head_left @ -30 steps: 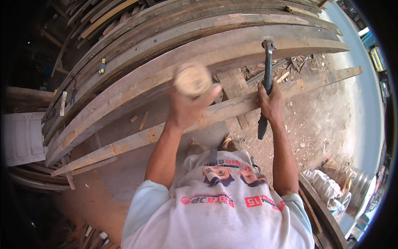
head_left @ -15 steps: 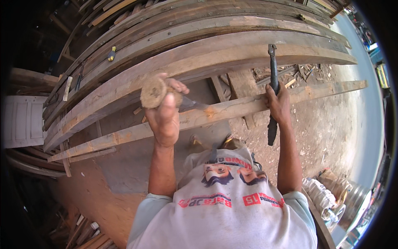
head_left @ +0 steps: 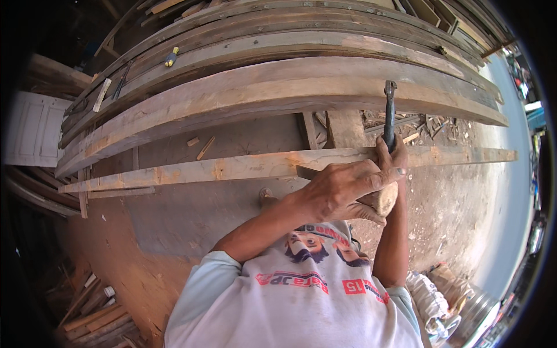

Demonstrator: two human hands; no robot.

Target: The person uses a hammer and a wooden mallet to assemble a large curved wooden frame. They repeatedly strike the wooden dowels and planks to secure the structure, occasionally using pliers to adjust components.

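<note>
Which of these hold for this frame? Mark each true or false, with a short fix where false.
1. The left hand grips a wooden mallet. True.
2. The right hand holds a dark chisel set against the narrow plank. True.
3. The two hands are far apart. False: they are close together, the left over the right.
4. The yellow-handled tool lies on the ground. False: it rests on the stacked curved planks.
5. The person wears a black shirt. False: the shirt is white with printed pictures.
</note>
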